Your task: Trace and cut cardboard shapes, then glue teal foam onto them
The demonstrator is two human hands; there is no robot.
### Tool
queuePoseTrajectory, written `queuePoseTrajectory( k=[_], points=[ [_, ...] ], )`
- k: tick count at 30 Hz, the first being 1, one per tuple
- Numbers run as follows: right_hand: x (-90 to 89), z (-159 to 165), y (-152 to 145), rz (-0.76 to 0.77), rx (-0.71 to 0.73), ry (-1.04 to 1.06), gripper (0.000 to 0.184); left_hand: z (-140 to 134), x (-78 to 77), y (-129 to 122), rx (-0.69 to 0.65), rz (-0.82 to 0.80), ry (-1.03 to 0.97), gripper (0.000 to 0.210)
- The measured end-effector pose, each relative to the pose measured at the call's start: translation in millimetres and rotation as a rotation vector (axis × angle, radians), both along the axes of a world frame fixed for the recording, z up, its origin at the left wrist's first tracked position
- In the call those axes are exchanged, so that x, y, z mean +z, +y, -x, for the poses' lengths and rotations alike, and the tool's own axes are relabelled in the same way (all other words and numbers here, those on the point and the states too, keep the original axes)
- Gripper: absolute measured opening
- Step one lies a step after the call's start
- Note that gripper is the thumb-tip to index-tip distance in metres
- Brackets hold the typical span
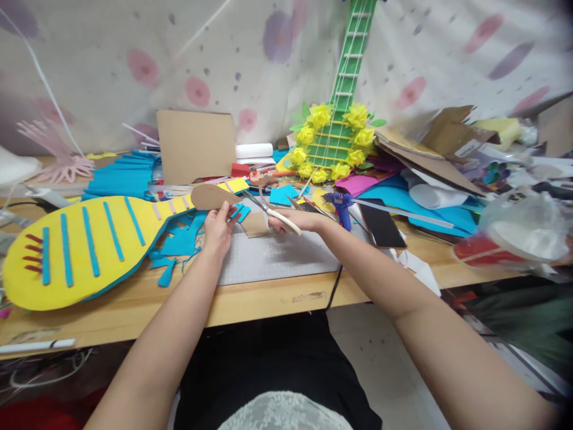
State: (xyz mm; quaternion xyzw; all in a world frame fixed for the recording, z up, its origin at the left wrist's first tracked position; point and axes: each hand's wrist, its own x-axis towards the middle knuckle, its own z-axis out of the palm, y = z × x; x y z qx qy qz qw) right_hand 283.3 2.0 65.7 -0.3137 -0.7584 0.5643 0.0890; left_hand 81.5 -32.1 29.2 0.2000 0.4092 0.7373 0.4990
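Note:
Between the thumb and fingers of my left hand (218, 230) is a rounded, drop-shaped piece of brown cardboard (213, 197). My right hand (295, 221) grips a pair of scissors (286, 220) with pale handles, whose blades point up and left toward the cardboard's right end. Whether the blades touch the cardboard I cannot tell. Under the hands lies a grey cutting board (277, 257), with a cardboard offcut (255, 226) on it. To the left rests a yellow paper instrument (80, 239) with blue strips and a blue side; its neck runs behind the held cardboard.
Blue scraps (179, 242) litter the table left of the board. A green guitar model with yellow flowers (333, 140) leans at the back. On the right are a blue glue gun (342, 208), a phone (382, 222) and a red-and-white bucket (487, 248). A cardboard sheet (196, 146) stands behind.

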Motion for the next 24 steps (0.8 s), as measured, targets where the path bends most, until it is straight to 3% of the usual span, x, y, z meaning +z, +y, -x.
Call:
queuePoseTrajectory(
  k=[2, 5, 13, 24],
  points=[
    [7.0, -1, 0, -0.019, 0.125, -0.099, 0.042, 0, 1.1, 0, -0.005, -0.02, -0.04, 0.018],
    [12.7, 6, -3, -0.026, 0.194, -0.168, 0.044, -2, 0.3, -1, -0.015, -0.053, -0.026, 0.019],
    [13.3, 21, -3, 0.114, 0.169, -0.084, 0.049, -11, -2.3, -5, -0.081, -0.063, 0.094, 0.024],
    [16.0, 15, 2, 0.152, 0.168, -0.146, 0.049, -15, -2.4, -7, -0.1, -0.047, 0.112, 0.016]
  ],
)
